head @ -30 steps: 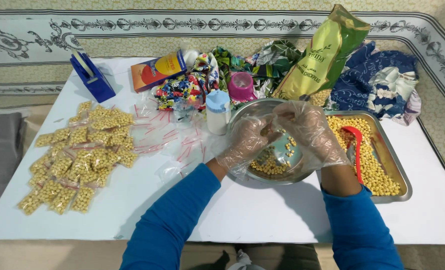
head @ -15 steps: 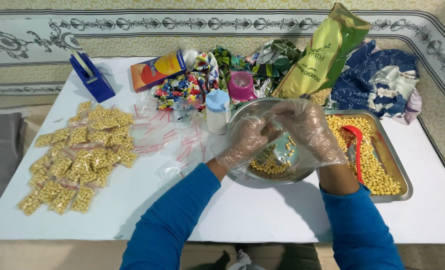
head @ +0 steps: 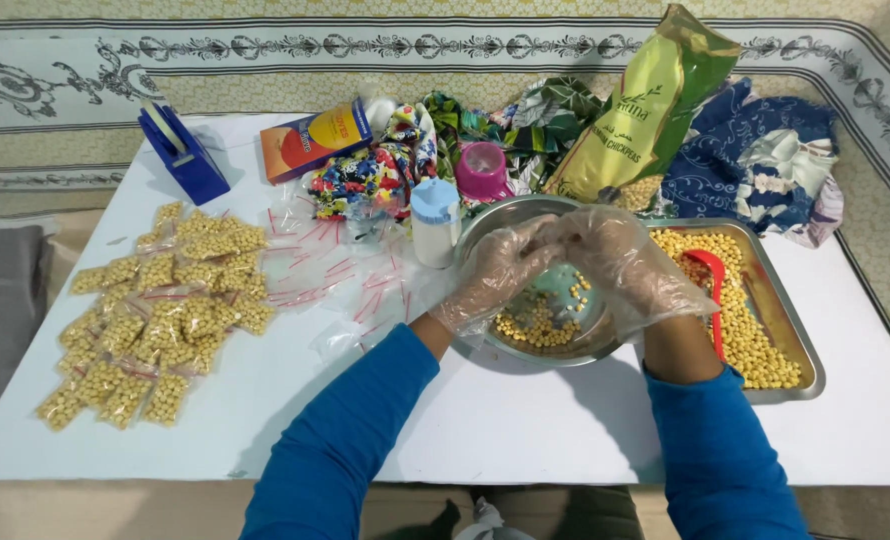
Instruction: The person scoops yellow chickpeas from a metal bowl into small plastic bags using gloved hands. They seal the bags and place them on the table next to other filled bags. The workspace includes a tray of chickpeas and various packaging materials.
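Gloved left hand (head: 500, 275) and right hand (head: 620, 265) meet fingertip to fingertip over the steel bowl (head: 485, 225), pinching a small clear bag (head: 565, 285) directly above its chickpeas (head: 535, 320); both equally near.

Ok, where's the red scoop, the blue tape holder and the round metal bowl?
Red plastic scoop (head: 707, 268), head view, on its bowl end.
Blue tape holder (head: 187, 160), head view, on its body.
Round metal bowl (head: 485, 222), head view, on its rim.

— What colours are on the white counter (head: 525, 430)?
— Yellow chickpeas (head: 740, 330) in a silver tray (head: 800, 345), with a red scoop (head: 707, 280).
— And behind?
— A green bag (head: 655, 110), a blue tape dispenser (head: 180, 150), a pink cup (head: 483, 170), and floral cloth (head: 765, 165) in navy.
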